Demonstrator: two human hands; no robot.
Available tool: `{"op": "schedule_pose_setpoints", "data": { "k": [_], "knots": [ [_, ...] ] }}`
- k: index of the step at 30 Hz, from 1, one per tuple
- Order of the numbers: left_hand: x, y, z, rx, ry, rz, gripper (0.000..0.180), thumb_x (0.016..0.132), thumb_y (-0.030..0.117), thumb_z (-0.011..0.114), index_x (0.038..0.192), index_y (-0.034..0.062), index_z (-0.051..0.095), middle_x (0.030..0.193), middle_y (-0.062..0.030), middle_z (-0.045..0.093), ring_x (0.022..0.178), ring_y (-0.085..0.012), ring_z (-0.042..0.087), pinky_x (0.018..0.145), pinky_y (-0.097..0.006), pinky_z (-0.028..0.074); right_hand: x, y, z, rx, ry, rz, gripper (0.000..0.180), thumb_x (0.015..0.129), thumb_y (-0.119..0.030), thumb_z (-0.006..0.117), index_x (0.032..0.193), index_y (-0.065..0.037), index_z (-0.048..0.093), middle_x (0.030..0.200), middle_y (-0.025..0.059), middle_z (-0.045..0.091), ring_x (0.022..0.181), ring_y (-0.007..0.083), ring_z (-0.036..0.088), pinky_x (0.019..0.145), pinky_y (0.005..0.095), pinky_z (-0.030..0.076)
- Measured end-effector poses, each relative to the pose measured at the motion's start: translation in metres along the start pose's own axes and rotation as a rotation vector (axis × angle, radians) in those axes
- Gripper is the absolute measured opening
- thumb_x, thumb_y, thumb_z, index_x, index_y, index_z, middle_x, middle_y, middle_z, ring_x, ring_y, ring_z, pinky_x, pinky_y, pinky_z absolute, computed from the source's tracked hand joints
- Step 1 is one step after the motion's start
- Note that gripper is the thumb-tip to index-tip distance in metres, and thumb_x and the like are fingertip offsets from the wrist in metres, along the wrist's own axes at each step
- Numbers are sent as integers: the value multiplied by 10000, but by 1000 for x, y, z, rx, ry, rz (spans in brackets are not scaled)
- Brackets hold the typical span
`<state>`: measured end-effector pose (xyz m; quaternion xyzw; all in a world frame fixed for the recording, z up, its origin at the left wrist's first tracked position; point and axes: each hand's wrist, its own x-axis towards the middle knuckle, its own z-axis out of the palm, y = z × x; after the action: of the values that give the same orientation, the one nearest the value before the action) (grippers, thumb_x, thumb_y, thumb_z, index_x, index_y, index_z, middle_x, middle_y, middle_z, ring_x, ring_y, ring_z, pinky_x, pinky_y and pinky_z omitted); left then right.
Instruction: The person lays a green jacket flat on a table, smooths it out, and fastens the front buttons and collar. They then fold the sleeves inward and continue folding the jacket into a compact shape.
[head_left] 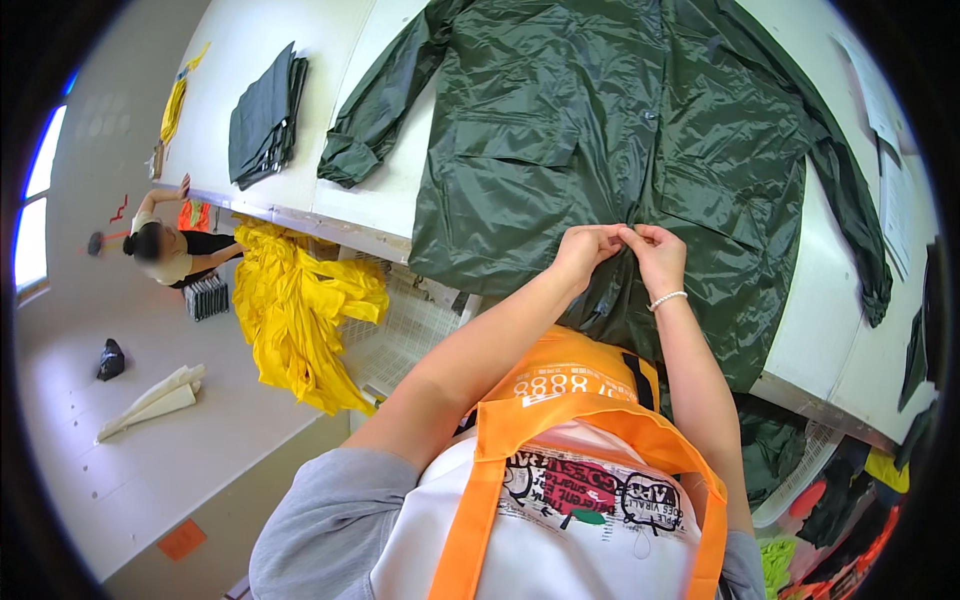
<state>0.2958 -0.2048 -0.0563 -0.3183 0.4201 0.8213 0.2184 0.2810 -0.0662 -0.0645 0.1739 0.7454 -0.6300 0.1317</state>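
Observation:
A dark green raincoat (520, 190) lies spread on the white table, sleeves out to both sides, its lower edge hanging over the near table edge. At the bottom of its front opening, my left hand (588, 252) pinches the fabric between thumb and fingers. Close beside it, fingertips almost meeting, my right hand (657, 258) is closed on the coat's front edge too. What exactly sits between the fingertips is too small to make out. A snap button (650, 116) shows higher up the front.
A stack of folded dark garments (268, 118) rests on the table (375, 205) at the left. Yellow garments (300, 305) hang over a white wire basket (410, 320) below the edge. Another person (170, 245) stands farther left. At the lower right, a white bin (800, 480) holds dark green fabric.

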Motion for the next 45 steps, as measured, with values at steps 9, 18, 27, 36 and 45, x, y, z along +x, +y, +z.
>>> {"op": "schedule_pose_setpoints", "data": {
  "k": [9, 18, 27, 36, 45],
  "knots": [
    [-25, 7, -22, 1027, 89, 778, 283, 810, 37, 554, 1081, 4, 628, 1083, -122, 645, 1007, -275, 613, 907, -331, 455, -9, -10, -5, -376, -20, -61, 245, 819, -158, 687, 952, 39, 633, 922, 164, 673, 812, 255, 645, 754, 323, 493],
    [-35, 33, -132, 1884, 365, 816, 702, 825, 482, 584, 1430, 207, 359, 1522, -92, 243, 1390, -372, 192, 1075, -618, 119, -30, 35, -88, -1183, 234, -441, 639, 893, -405, 550, 1450, -200, 314, 1520, 140, 221, 1375, 423, 195, 1100, 542, 186],
    [63, 95, -77, 1974, 455, 984, 645, 872, 467, 552, 1415, 170, 372, 1505, -106, 279, 1380, -342, 241, 1077, -585, 190, 79, 5, -97, -1255, 444, -505, 596, 900, -429, 538, 1416, -185, 368, 1486, 160, 286, 1357, 398, 250, 1082, 557, 219],
    [-35, -4, -22, 1642, 68, 785, 343, 663, 331, 777, 709, 73, 556, 681, -59, 579, 621, -250, 599, 543, -352, 476, -67, 7, -7, -862, 5, -492, 475, 694, -188, 751, 1132, -63, 616, 1200, 113, 496, 1155, 297, 454, 929, 402, 404],
    [-32, 2, -12, 1726, 32, 635, 271, 696, 285, 735, 723, 47, 609, 748, -95, 610, 695, -274, 616, 604, -378, 489, -62, 28, -7, -585, 130, -514, 192, 672, -92, 749, 849, -50, 687, 847, 51, 585, 849, 252, 558, 734, 363, 478]
  ]
}}
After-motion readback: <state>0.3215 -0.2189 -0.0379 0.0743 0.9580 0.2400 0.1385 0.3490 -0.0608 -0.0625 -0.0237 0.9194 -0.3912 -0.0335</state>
